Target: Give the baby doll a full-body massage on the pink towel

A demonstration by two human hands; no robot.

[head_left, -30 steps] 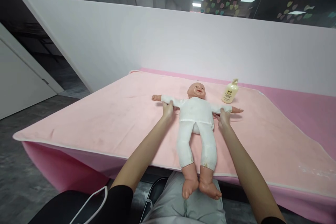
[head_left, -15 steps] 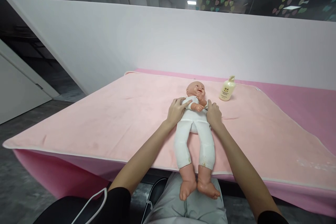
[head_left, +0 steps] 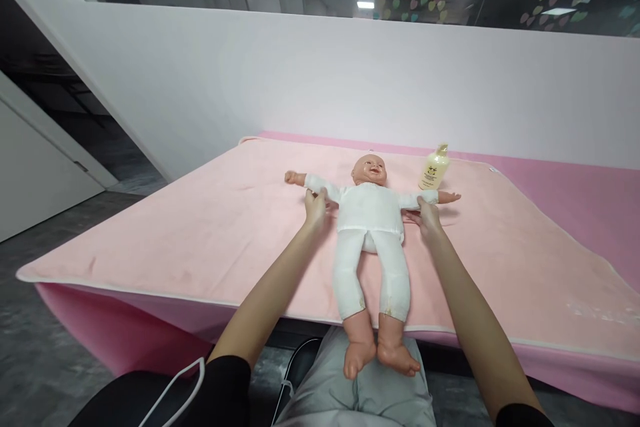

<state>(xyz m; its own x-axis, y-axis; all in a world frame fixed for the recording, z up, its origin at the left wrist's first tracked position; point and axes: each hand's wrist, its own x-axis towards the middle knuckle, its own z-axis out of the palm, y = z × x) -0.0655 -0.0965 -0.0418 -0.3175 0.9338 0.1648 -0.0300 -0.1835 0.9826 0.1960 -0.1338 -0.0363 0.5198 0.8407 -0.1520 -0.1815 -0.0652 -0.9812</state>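
Observation:
A baby doll (head_left: pixel 371 210) with a white cloth body lies on its back on the pink blanket (head_left: pixel 190 227). Its head points away from me, and its bare feet hang past the table's front edge above my lap. Both doll arms are spread out to the sides. My left hand (head_left: pixel 316 208) is closed around the white sleeve of the arm on the left. On the other side, my right hand (head_left: pixel 427 215) grips the opposite arm, thumb on top and fingers beneath. Just behind that arm stands a pale yellow pump bottle (head_left: pixel 434 168).
A white wall (head_left: pixel 320 80) rises behind the table, with dark glass above it. Pink table covering (head_left: pixel 575 197) shows at the back right. A white cable (head_left: pixel 173 390) hangs near my left elbow, beside a dark chair (head_left: pixel 295 367).
The doll's arms, folded over its chest before, are now stretched out sideways. My hands moved apart with them, left hand to the left and right hand to the right.

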